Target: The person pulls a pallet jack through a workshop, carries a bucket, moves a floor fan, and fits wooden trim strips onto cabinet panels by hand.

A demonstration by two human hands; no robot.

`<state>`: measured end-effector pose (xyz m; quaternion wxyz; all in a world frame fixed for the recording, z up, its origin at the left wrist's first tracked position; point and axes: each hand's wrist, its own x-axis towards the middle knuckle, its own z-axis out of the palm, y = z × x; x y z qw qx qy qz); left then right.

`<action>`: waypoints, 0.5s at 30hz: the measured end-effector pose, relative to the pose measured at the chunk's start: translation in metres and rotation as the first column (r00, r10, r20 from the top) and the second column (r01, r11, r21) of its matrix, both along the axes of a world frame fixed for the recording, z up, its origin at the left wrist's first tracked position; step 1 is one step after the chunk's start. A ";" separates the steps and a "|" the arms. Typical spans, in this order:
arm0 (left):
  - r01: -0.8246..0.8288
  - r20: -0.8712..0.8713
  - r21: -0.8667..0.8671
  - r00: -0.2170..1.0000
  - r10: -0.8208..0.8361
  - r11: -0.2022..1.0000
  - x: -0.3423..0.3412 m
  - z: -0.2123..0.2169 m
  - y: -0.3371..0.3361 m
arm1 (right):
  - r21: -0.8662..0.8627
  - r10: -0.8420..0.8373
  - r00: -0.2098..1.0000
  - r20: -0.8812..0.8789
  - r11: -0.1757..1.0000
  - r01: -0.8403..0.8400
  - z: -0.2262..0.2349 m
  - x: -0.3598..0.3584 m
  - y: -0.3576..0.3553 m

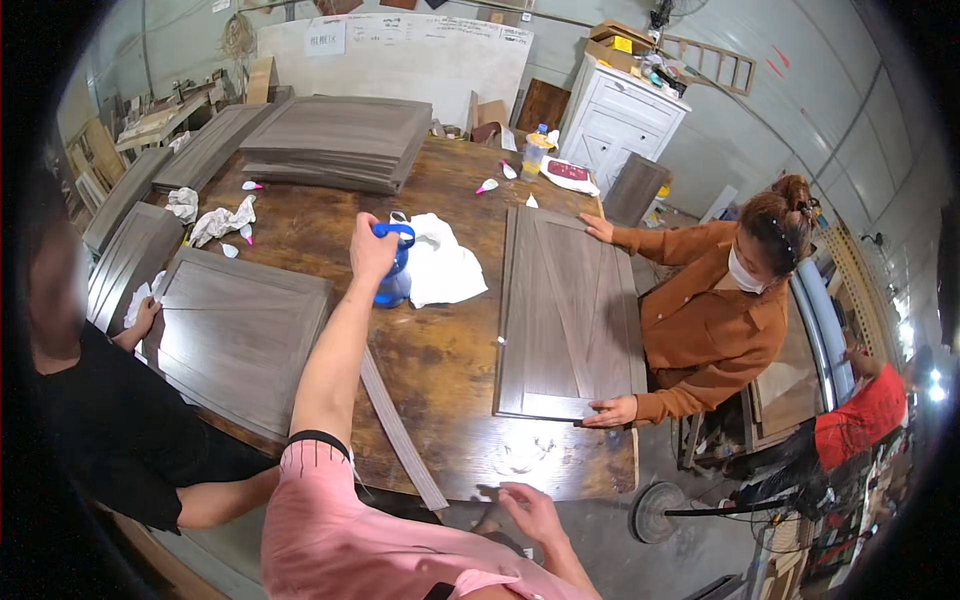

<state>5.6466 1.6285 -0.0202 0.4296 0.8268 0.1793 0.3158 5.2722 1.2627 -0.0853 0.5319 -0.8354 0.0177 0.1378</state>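
Workshop table [440, 350], head view: left hand [372, 248] clamps a blue spray bottle [393, 275] just beside the white cloth [440, 265]; right hand [530, 510] rests open at the near edge. A firm, upright grip should keep spray off neighbouring grey panels [570, 310].

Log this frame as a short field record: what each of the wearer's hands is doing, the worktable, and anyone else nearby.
left hand: gripping blue spray bottle by its trigger top
right hand: at the near table edge, holding nothing
beside bottle: white cloth
table: brown wood, two grey cabinet doors lying flat
stack: grey panels, far side
others: two seated people, each touching a door
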 end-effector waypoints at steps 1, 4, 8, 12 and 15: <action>0.034 0.136 0.048 0.990 -0.040 0.998 -0.002 -0.016 0.000 | 0.030 -0.013 1.000 -0.018 0.999 0.013 0.004 0.004 0.005; 0.071 0.345 0.136 0.932 -0.115 0.988 -0.030 -0.018 -0.026 | 0.031 -0.028 1.000 0.009 0.999 0.028 0.005 0.010 0.010; 0.191 0.354 -0.125 0.925 -0.136 0.974 -0.064 -0.020 -0.023 | 0.033 0.001 0.994 0.113 0.999 -0.004 -0.003 0.016 0.003; 0.644 0.322 0.029 0.718 -0.618 0.764 -0.145 0.035 -0.081 | -0.043 -0.042 0.939 0.340 0.997 0.061 0.012 0.046 -0.003; 0.826 0.144 -0.081 0.563 -0.814 0.557 -0.210 0.070 -0.124 | -0.221 0.160 0.898 0.411 0.972 -0.073 0.042 0.069 0.006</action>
